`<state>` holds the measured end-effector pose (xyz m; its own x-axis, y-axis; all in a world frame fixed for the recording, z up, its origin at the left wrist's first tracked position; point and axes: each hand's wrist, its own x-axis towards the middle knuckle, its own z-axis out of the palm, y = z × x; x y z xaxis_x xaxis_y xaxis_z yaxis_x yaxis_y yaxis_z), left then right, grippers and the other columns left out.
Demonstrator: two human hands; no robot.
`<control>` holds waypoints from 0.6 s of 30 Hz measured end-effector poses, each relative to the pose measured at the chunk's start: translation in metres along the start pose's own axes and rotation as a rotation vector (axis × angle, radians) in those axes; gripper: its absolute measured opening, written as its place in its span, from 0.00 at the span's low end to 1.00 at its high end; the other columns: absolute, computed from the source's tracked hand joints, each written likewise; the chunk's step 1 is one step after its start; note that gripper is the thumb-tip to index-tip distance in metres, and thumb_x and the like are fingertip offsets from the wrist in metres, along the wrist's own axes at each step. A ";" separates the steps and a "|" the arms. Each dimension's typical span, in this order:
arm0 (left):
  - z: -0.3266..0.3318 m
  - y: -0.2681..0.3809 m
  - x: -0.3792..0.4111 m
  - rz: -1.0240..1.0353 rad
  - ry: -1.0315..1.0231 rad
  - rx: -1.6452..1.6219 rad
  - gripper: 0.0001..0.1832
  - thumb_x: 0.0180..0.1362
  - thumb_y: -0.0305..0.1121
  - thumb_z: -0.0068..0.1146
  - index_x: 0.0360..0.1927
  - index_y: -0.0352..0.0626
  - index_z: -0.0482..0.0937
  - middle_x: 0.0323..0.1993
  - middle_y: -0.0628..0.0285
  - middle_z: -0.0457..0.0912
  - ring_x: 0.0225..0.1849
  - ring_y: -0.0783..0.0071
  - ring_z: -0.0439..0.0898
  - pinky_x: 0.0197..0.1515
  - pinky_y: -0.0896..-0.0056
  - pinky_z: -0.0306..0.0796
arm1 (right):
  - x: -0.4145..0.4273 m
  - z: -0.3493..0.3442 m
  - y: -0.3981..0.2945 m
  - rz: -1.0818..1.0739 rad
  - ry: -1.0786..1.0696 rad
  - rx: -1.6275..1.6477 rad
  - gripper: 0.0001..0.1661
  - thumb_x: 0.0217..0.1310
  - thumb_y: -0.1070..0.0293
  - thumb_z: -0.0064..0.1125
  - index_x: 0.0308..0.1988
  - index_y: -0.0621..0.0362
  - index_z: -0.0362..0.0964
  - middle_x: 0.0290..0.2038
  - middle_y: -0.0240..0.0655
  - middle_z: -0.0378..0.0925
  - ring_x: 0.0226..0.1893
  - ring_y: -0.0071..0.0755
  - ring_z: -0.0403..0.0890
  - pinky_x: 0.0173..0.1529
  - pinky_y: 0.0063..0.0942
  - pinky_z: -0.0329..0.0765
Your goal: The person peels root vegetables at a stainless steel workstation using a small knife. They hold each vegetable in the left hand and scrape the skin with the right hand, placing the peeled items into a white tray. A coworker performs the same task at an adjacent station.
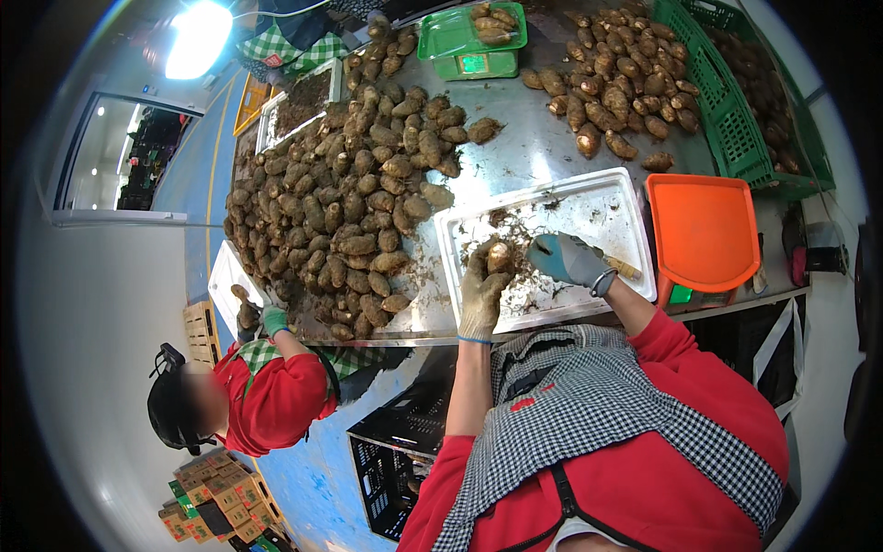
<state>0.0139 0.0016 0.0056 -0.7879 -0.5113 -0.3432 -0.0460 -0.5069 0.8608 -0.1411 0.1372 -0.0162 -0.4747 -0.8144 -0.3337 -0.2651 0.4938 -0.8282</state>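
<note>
My left hand [484,286], in a soiled knit glove, is closed around a taro corm [498,257] whose pale cut end faces up. Just right of it is my right hand [569,259] in a blue and grey glove, its fingers curled; a yellowish handle [622,268] shows beside the palm, and whether the hand grips it is unclear. Both hands are over a white foam tray [552,316] strewn with root fibres and dirt. A large heap of brown taro corms [331,214] lies to the left on the metal table [507,165].
An orange-topped scale [703,231] stands right of the tray. Farther back are a green scale [472,41] with corms, another corm pile [621,76] and green crates [731,103]. A co-worker [269,393] works at the left; another person [296,41] stands across the table.
</note>
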 end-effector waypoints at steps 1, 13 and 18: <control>0.000 0.000 0.001 0.012 -0.022 0.015 0.37 0.48 0.24 0.55 0.67 0.35 0.66 0.53 0.56 0.76 0.52 0.64 0.79 0.58 0.62 0.77 | 0.001 -0.005 -0.008 0.000 0.026 0.127 0.28 0.66 0.45 0.55 0.40 0.64 0.75 0.30 0.55 0.78 0.30 0.49 0.82 0.38 0.42 0.76; 0.002 -0.003 -0.002 -0.024 -0.136 0.009 0.37 0.51 0.27 0.59 0.68 0.38 0.64 0.54 0.56 0.75 0.50 0.66 0.80 0.48 0.67 0.79 | 0.017 -0.004 -0.041 0.081 -0.206 0.288 0.30 0.69 0.40 0.50 0.36 0.59 0.78 0.19 0.32 0.73 0.18 0.22 0.69 0.26 0.30 0.70; 0.005 -0.006 0.002 -0.005 -0.081 -0.170 0.36 0.55 0.30 0.56 0.69 0.38 0.62 0.58 0.53 0.74 0.58 0.56 0.77 0.57 0.54 0.77 | 0.008 0.025 -0.027 0.215 0.062 0.797 0.23 0.73 0.48 0.52 0.32 0.56 0.74 0.18 0.29 0.72 0.14 0.22 0.69 0.20 0.25 0.67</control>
<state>0.0094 0.0074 0.0022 -0.8353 -0.4542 -0.3100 0.0491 -0.6230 0.7806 -0.1166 0.1095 -0.0076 -0.4985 -0.6972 -0.5151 0.5006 0.2536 -0.8277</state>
